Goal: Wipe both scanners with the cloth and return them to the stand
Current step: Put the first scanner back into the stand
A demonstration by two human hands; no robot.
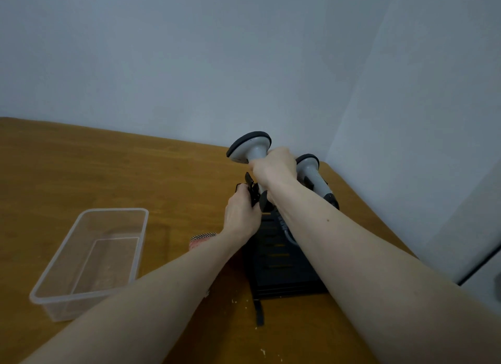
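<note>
Two grey scanners with black rims stand at the far end of a black stand (282, 266) near the table's right corner. My right hand (273, 167) grips the neck of the nearer-left scanner (249, 146), whose lower end meets the stand's holder. The second scanner (311, 174) sits upright in the stand just to the right, untouched. My left hand (241, 214) holds the black holder part at the stand's left front edge. A checked red-and-white cloth (200, 240) lies on the table left of the stand, mostly hidden by my left forearm.
A clear plastic tub (89, 260) stands on the wooden table (108, 168) at the left. A black strap (259, 312) trails from the stand's near side. Walls close off the back and the right of the table corner.
</note>
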